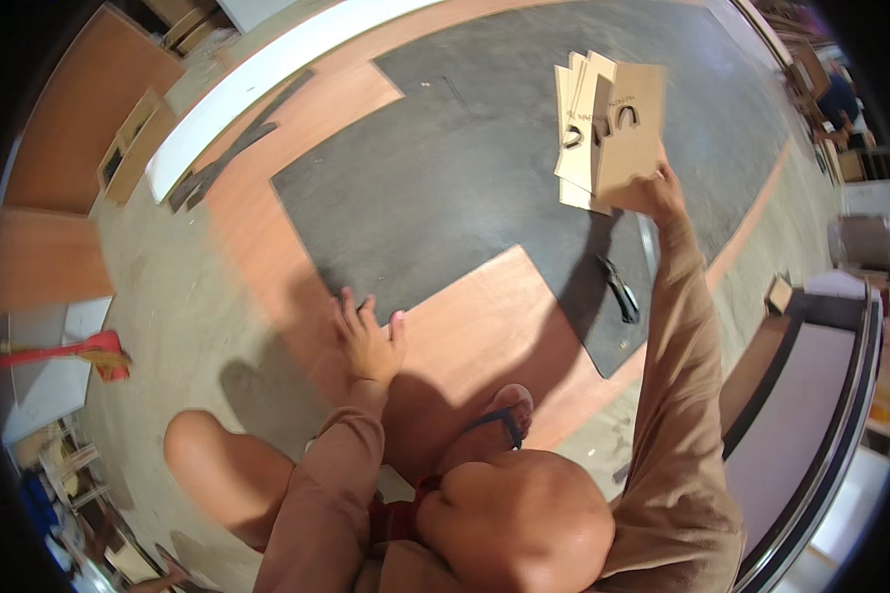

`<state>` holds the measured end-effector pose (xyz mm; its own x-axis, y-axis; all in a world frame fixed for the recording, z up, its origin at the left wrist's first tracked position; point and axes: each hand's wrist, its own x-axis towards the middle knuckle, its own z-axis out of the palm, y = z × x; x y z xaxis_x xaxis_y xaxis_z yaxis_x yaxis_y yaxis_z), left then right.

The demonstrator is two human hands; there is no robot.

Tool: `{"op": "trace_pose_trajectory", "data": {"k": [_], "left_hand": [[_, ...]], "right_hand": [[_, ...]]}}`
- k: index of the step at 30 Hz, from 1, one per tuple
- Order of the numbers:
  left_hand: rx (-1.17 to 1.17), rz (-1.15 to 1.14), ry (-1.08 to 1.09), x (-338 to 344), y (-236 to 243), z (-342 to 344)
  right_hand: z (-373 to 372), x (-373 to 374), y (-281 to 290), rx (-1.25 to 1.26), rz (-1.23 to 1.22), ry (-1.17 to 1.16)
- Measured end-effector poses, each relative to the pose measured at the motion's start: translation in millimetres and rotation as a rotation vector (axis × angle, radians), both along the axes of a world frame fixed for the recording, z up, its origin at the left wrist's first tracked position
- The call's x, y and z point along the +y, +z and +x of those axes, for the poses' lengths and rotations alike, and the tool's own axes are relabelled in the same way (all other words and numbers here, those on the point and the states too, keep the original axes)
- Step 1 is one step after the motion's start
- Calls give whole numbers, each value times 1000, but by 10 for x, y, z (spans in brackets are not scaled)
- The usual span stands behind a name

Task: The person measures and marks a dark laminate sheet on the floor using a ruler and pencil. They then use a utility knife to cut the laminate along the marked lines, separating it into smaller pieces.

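My right hand [658, 193] grips the lower edge of a flat tan board [635, 124] with dark markings. Beneath and beside that board lies a fanned stack of similar tan boards [576, 163] on a dark grey sheet [445, 178]. My left hand [371, 341] rests with fingers spread where the grey sheet meets a reddish plywood sheet [504, 316]. A black-handled utility knife [618, 290] lies on the grey sheet, nearer to me than the stack. Next to it is a thin pale strip [648, 242], partly covered by my right forearm.
My sandalled foot [509, 415] stands on the plywood. Dark offcut strips [227, 163] lie at the far left beside a long white panel [183, 148]. Brown boards [79, 119] lean at the left, near a red strap [84, 354]. A dark-framed panel [796, 425] is at the right.
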<state>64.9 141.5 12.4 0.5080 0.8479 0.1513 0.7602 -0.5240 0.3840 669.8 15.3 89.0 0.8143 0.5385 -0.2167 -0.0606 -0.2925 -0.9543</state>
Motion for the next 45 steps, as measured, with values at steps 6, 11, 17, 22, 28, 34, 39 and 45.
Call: {"op": "trace_pose_trajectory", "data": {"k": [6, 11, 17, 22, 28, 34, 39, 45], "left_hand": [[-69, -42, 150, 146, 1, -250], [-27, -58, 284, 80, -57, -369], [33, -17, 291, 77, -140, -515], [39, -76, 265, 76, -149, -523], [48, -62, 291, 100, -168, -466], [55, -70, 297, 86, -164, -451], [38, -53, 298, 82, -144, -467], [50, -62, 295, 112, -107, -459]], "right_hand": [[-2023, 509, 284, 79, 171, 114], [-3298, 1139, -598, -254, -49, 333], [-3824, 1370, -712, -698, -331, 428], [-3940, 1543, -735, -724, -277, 451], [-4000, 1590, -616, -584, -309, 453], [-4044, 1593, -447, -498, -486, 428], [-4058, 1744, -389, -441, -429, 479], [-2947, 1357, -571, -501, -269, 228]]}}
